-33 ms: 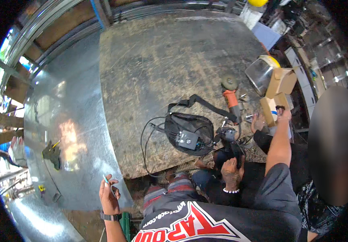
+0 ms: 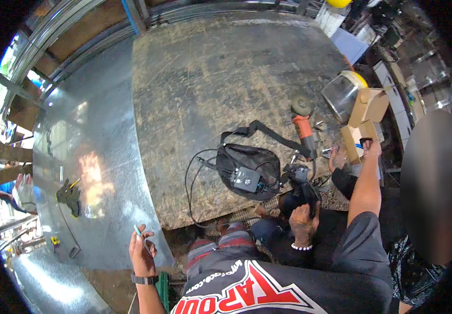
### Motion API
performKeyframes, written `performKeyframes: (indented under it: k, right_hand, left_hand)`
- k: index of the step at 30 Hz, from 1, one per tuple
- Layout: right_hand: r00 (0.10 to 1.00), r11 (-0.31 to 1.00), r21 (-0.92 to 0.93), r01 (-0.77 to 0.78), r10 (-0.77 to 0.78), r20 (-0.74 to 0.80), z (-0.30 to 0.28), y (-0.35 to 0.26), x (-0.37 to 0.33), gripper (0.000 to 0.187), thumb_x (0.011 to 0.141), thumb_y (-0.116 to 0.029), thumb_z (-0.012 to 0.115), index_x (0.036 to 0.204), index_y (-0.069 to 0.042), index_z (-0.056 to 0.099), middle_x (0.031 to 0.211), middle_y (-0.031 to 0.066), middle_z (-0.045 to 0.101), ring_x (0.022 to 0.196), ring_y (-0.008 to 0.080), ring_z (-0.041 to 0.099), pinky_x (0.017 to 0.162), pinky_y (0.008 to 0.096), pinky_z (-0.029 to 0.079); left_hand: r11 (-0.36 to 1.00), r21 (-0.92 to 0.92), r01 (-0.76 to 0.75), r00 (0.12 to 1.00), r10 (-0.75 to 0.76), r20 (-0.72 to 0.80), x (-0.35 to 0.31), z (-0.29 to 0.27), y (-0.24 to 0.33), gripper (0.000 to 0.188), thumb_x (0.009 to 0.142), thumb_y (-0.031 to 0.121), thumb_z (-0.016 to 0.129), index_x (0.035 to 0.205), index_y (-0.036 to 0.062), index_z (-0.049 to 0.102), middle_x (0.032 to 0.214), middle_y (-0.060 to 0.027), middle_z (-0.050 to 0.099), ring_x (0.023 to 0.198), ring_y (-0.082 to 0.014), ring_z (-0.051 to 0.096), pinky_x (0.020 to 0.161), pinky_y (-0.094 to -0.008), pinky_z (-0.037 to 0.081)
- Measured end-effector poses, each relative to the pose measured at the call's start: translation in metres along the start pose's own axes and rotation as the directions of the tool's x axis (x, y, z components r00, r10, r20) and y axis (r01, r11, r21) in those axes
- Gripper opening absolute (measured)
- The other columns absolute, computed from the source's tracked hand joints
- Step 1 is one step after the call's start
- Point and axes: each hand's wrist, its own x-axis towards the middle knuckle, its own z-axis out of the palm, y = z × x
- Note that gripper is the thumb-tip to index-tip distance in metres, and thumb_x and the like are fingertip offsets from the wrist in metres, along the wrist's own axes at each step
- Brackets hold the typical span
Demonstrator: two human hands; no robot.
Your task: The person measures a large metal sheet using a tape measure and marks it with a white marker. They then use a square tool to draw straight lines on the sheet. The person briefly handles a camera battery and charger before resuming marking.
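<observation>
My left hand [image 2: 142, 251] is over the near edge of the shiny metal sheet [image 2: 116, 220]. Its fingers pinch a slim white-and-teal stick [image 2: 138, 231]. My right hand [image 2: 371, 148] reaches across to an open cardboard box [image 2: 352, 142] at the right edge of the table, its fingers closed around a small black piece [image 2: 365, 141] whose kind I cannot make out. Close beside the box is another person's open hand [image 2: 337, 158]. A tattooed hand with a bead bracelet [image 2: 302, 225], also another person's, rests by black camera-like gear [image 2: 297, 172].
On the worn wooden tabletop [image 2: 199, 78] lie an orange angle grinder [image 2: 303, 128], a black mesh bag [image 2: 268, 175] with a grey box-shaped device [image 2: 247, 179] and looping cables. A clear face shield [image 2: 338, 94] stands behind the cardboard box. Dark gloves [image 2: 69, 198] lie on the metal sheet.
</observation>
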Motion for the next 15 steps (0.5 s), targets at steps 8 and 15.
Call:
performKeyframes:
  k: [8,15]
  right_hand:
    - [0.972,0.987,-0.128,0.101,-0.07,0.226,0.055,-0.019,-0.072,0.018,0.096,-0.01,0.055,0.112,-0.005,0.063,0.101,0.0123,0.072,0.08,0.0245,0.075,0.054,0.0322,0.055]
    - [0.838,0.911,-0.003,0.413,-0.379,0.393,0.146,-0.102,-0.218,0.031,0.102,-0.026,0.071,0.119,0.0,0.071,0.101,0.0087,0.078,0.08,0.0137,0.072,0.063,0.0269,0.054]
  left_hand:
    - [0.998,-0.059,-0.015,0.999,0.013,-0.036,0.006,-0.013,-0.031,0.044,0.104,0.033,0.066,0.137,0.0043,0.062,0.104,-0.0073,0.07,0.057,-0.008,0.051,0.049,-0.0234,0.039]
    - [1.0,-0.019,0.019,0.998,-0.02,-0.064,0.0,-0.02,-0.04,0.039,0.102,0.028,0.07,0.134,0.0056,0.065,0.101,-0.0055,0.072,0.057,-0.0066,0.052,0.049,-0.0223,0.038]
